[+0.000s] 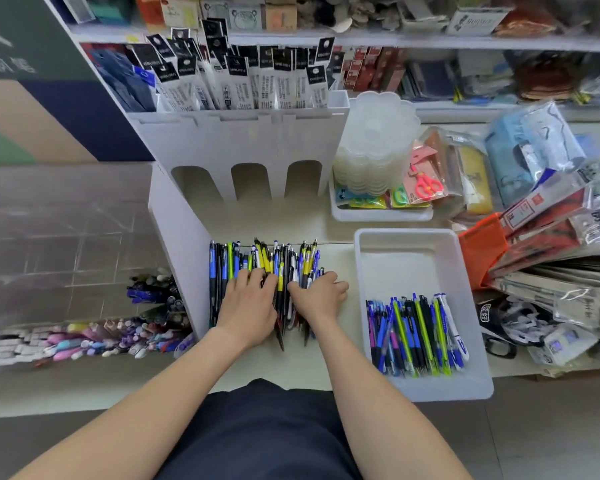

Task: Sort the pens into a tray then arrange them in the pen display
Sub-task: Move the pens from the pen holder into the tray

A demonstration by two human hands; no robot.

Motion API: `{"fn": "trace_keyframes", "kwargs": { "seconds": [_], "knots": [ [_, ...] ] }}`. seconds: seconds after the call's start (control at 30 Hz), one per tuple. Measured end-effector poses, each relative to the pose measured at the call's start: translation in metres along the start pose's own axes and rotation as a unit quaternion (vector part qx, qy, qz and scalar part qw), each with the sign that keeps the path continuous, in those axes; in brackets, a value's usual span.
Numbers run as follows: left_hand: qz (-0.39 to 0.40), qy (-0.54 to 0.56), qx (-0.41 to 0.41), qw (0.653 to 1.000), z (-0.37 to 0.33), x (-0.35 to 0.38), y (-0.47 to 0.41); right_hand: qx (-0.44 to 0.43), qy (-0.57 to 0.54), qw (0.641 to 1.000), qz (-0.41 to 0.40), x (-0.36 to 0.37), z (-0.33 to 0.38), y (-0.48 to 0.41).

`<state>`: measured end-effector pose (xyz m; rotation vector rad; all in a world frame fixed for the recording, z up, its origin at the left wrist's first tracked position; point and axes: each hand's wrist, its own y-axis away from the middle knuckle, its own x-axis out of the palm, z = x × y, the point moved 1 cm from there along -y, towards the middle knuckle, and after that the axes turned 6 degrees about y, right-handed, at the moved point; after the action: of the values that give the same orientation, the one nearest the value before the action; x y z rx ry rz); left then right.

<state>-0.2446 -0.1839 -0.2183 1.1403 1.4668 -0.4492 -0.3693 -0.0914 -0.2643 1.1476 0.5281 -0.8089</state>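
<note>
Two hands work to the left of the one large white tray [409, 244]; the left hand [248, 299] lies flat, fingers spread, on top of a loose pile of pens [257, 261] left of the tray; the right hand [321, 296], nearer the tray, has its fingers bent down into the pile's edge and its thumb stretched across the barrels, but whether it actually clamps any pens cannot be told; both piles are too tightly packed to count (a few dozen in each at a guess); the pens in the tray [418, 334] fill its near half, lying lengthwise, slim plastic barrels in blue, black, lime and purple; the far half is bare smooth plastic; the pile left of the tray adds yellow barrels; beyond and left of the tray stands the white pen display [243, 140], with three arched openings in its front and carded refill packs upright in its top; behind the tray sits one smaller white bin [378, 214] holding a stack of clear scalloped tubs [374, 143]; goods right of the tray are blurred.
</note>
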Motion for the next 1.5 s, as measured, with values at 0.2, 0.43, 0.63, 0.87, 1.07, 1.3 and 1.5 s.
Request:
{"fn": "trace_keyframes", "kwargs": {
  "seconds": [0.2,0.43,0.63,0.87,1.07,1.3,1.5],
  "knots": [
    [0.005,-0.009,0.009,1.000,0.006,-0.001,-0.007,-0.062,0.094,0.994,0.007,-0.005,0.004,-0.012],
    [0.009,-0.028,0.016,0.999,0.006,0.000,-0.004,-0.092,0.143,0.985,0.009,0.000,0.005,-0.001],
    [0.023,-0.041,0.010,0.999,0.001,-0.001,0.001,-0.054,0.053,0.996,0.041,-0.008,-0.010,0.003],
    [-0.080,0.128,0.007,0.988,-0.009,-0.006,-0.002,-0.039,-0.133,0.988,0.066,-0.039,-0.030,0.019],
    [-0.103,0.500,-0.068,0.857,-0.056,-0.042,-0.015,-0.154,-0.174,0.962,0.140,-0.091,-0.042,0.047],
    [-0.064,0.538,-0.005,0.841,-0.144,-0.060,-0.022,-0.210,-0.084,0.968,0.110,-0.147,-0.075,0.048],
    [0.041,0.461,0.077,0.883,-0.192,-0.049,-0.033,-0.185,-0.137,0.973,-0.007,-0.152,-0.118,0.025]
  ]
}}
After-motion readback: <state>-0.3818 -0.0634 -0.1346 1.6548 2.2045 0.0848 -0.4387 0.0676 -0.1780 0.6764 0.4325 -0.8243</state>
